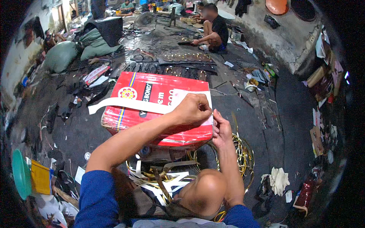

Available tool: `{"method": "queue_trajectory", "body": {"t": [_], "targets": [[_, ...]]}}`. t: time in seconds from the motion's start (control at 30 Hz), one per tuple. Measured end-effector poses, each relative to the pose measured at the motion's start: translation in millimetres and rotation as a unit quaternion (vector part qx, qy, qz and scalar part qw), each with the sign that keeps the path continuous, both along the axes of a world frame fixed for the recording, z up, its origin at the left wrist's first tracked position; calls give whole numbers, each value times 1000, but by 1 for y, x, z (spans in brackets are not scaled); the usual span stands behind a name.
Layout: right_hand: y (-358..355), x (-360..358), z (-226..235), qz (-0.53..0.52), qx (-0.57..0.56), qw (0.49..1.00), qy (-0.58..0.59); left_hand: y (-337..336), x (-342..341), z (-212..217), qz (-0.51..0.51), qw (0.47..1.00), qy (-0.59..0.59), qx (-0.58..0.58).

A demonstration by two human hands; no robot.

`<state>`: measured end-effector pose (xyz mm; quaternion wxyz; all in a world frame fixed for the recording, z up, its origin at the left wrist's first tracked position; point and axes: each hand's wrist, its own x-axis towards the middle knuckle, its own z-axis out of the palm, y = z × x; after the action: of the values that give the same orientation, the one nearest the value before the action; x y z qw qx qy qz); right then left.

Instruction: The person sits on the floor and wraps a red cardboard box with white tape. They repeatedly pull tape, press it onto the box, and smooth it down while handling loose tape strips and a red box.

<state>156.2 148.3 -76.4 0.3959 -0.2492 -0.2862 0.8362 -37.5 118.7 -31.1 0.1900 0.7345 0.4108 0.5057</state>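
A red carton (152, 131) with a flower emblem stands in front of my knees. Across its top lies a long white strip (129, 103), its free end hanging past the left edge and its other end running under my left wrist. My left hand (193, 109) rests over the carton's right part, fingers pinched together; what they grip is too small to make out. Close beside it, my right hand (221, 129) is at the carton's right edge, thumb and fingers closed, partly hidden. A pale sheet (182, 94) lies on the carton beneath my left hand.
White and gold strips (178, 178) lie between my legs, with a coil of gold strip (245, 159) at right. Rows of dark sandal-like pieces (186, 59) lie beyond the carton. A person (216, 30) sits farther back. A green basin (21, 174) stands at left.
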Motion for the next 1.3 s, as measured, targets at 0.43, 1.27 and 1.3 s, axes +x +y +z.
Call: {"method": "queue_trajectory", "body": {"t": [0.43,1.27,1.3], "targets": [[51,-37,40,-208,524,601,-567,3,-3,0,17,999,-13,-29],[63,-10,-275,-224,333,750,-526,7,3,0,32,997,-14,-76],[64,-6,-285,-217,339,734,-547,8,3,-3,27,996,-19,-80]]}}
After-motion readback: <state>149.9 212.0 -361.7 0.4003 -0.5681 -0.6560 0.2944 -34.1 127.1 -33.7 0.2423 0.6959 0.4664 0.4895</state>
